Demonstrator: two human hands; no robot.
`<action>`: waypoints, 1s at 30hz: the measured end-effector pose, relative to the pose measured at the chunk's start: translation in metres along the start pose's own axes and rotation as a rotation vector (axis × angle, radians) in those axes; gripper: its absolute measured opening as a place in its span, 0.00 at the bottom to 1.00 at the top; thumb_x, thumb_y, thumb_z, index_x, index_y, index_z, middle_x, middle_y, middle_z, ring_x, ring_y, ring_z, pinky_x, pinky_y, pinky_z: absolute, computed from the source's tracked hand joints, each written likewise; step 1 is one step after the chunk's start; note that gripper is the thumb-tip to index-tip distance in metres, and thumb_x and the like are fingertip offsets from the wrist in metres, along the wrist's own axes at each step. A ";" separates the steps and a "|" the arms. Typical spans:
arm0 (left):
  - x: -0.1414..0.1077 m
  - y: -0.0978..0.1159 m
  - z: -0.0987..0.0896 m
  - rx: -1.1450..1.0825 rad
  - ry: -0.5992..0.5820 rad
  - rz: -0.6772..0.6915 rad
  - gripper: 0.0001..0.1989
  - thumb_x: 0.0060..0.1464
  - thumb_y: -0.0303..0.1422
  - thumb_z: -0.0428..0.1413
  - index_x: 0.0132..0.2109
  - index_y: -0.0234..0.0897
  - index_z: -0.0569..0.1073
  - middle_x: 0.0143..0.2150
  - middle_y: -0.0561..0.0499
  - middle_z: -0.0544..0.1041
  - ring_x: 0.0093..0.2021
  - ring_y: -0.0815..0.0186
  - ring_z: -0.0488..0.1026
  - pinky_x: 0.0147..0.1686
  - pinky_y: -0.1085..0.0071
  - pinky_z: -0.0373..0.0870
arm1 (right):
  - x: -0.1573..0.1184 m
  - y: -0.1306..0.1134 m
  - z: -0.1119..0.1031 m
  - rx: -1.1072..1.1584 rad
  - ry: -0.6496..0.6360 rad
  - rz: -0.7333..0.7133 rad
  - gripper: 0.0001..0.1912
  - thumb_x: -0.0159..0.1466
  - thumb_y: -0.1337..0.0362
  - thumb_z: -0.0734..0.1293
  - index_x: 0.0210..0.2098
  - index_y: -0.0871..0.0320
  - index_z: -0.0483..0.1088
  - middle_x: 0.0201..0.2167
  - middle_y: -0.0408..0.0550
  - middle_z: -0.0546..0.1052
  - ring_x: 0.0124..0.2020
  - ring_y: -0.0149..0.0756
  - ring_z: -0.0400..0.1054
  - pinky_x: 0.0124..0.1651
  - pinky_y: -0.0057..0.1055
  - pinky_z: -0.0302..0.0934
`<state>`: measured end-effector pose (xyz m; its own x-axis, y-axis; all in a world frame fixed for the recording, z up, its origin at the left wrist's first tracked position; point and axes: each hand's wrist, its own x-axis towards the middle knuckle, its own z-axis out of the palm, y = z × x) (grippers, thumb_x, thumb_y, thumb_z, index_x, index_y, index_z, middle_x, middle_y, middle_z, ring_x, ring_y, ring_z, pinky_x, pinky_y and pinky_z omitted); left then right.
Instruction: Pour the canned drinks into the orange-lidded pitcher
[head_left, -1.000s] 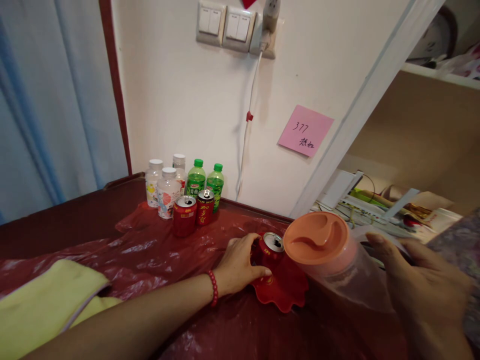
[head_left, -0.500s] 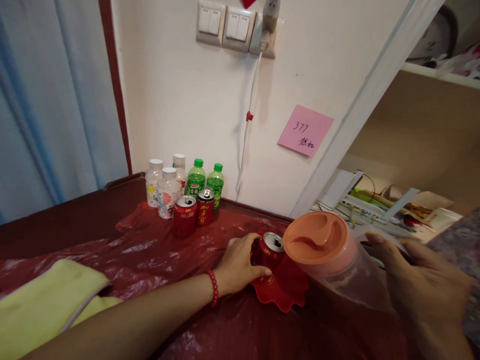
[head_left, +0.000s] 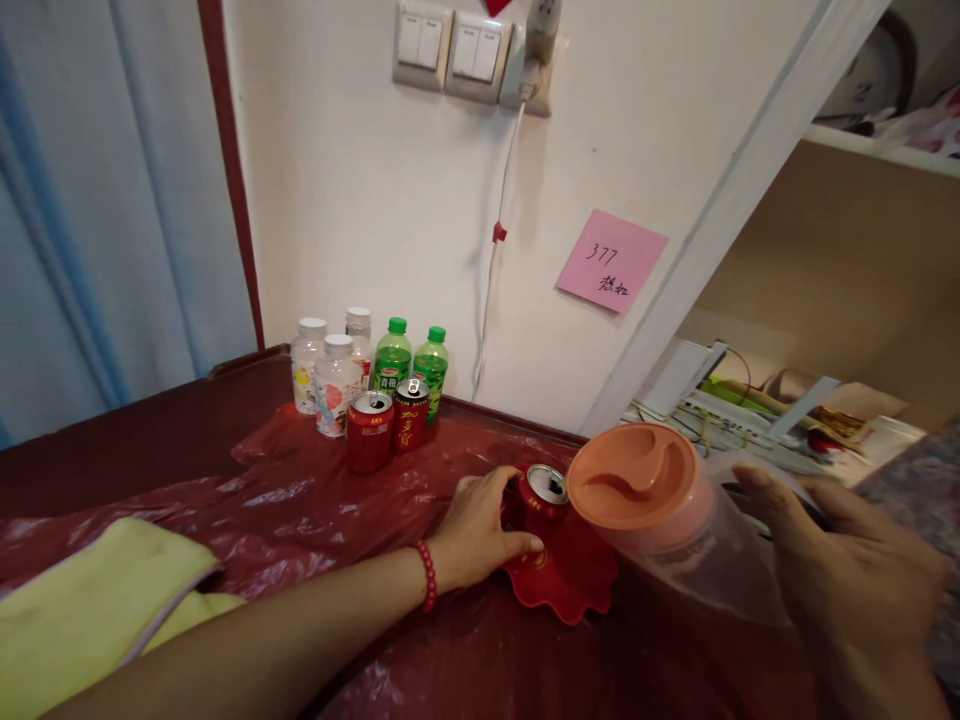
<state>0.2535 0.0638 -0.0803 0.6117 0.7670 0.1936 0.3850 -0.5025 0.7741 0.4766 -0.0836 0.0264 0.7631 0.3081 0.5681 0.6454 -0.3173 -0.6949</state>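
My left hand, with a red bead bracelet on its wrist, is closed around a red drink can. The can stands upright and its top is open. Under it lies a red dish with a scalloped edge. My right hand grips the handle of a clear plastic pitcher with an orange lid. The pitcher is tilted toward the can, its lid edge right beside the can's top. Whether any liquid is flowing I cannot tell.
Farther back stand two more red cans, several clear white-capped bottles and two green bottles. A yellow cloth lies at the left on red plastic sheeting. A white cable hangs down the wall.
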 end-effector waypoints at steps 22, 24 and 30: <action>0.000 -0.003 0.002 0.003 0.011 0.006 0.39 0.43 0.39 0.70 0.62 0.41 0.68 0.59 0.46 0.75 0.58 0.48 0.68 0.57 0.56 0.64 | 0.002 0.008 0.001 0.009 -0.002 -0.011 0.26 0.49 0.36 0.68 0.26 0.53 0.72 0.17 0.38 0.59 0.25 0.37 0.56 0.26 0.31 0.50; 0.000 -0.003 0.002 0.002 0.015 0.007 0.38 0.43 0.39 0.70 0.61 0.42 0.68 0.58 0.46 0.76 0.57 0.48 0.68 0.57 0.56 0.64 | 0.002 0.008 0.001 0.035 -0.017 -0.002 0.25 0.49 0.36 0.69 0.25 0.53 0.72 0.17 0.37 0.57 0.24 0.36 0.53 0.25 0.31 0.47; 0.000 0.000 0.001 0.000 0.001 -0.004 0.39 0.43 0.38 0.70 0.62 0.40 0.67 0.60 0.45 0.75 0.58 0.48 0.68 0.58 0.56 0.64 | 0.005 0.012 0.000 0.008 -0.018 -0.008 0.24 0.50 0.37 0.69 0.25 0.52 0.72 0.16 0.37 0.58 0.25 0.36 0.54 0.25 0.30 0.49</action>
<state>0.2537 0.0632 -0.0806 0.6094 0.7694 0.1913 0.3872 -0.4994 0.7751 0.4884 -0.0858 0.0205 0.7574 0.3264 0.5655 0.6508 -0.3077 -0.6941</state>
